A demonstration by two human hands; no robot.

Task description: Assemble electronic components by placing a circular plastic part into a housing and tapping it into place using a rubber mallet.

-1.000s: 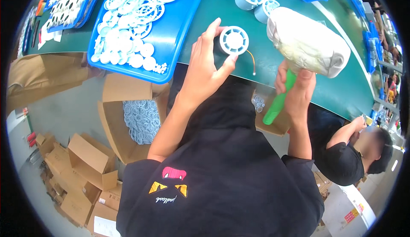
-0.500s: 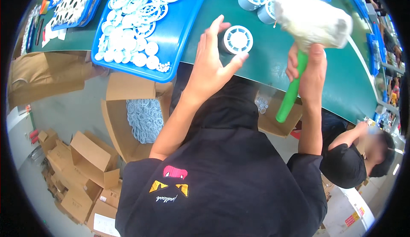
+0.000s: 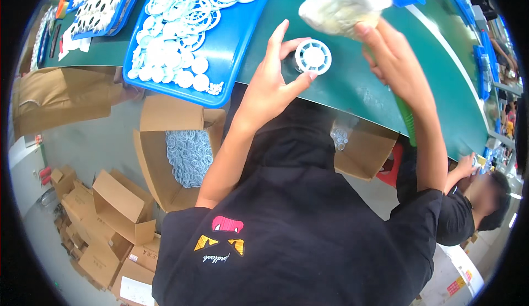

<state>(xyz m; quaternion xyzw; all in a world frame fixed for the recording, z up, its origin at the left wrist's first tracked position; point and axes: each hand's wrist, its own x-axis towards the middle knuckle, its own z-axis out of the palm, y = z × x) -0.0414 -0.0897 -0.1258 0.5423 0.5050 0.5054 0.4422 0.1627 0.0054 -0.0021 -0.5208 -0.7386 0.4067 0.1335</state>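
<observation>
A white plastic cylinder with a spoked round top (image 3: 313,56) stands on the green table near its front edge. My left hand (image 3: 273,80) curls around its left side, thumb at the near rim and a finger behind, while the index finger points up. In my right hand (image 3: 398,58) is a mallet (image 3: 347,5), raised above and beyond the cylinder. Its head is wrapped in white material, and its green handle runs down behind my wrist. The cylinders seen earlier farther back are hidden by the mallet head.
Left of the cylinder, a blue tray (image 3: 226,74) holds white rings and discs. Another tray of white parts (image 3: 99,3) lies farther left. Below stand open cardboard boxes, one with pale rings (image 3: 189,157). A co-worker (image 3: 460,209) sits at the right.
The mallet has swung up and to the left, its head tilting away and its handle turning behind my right wrist. My left hand has closed in on the cylinder, and the view has shifted slightly.
</observation>
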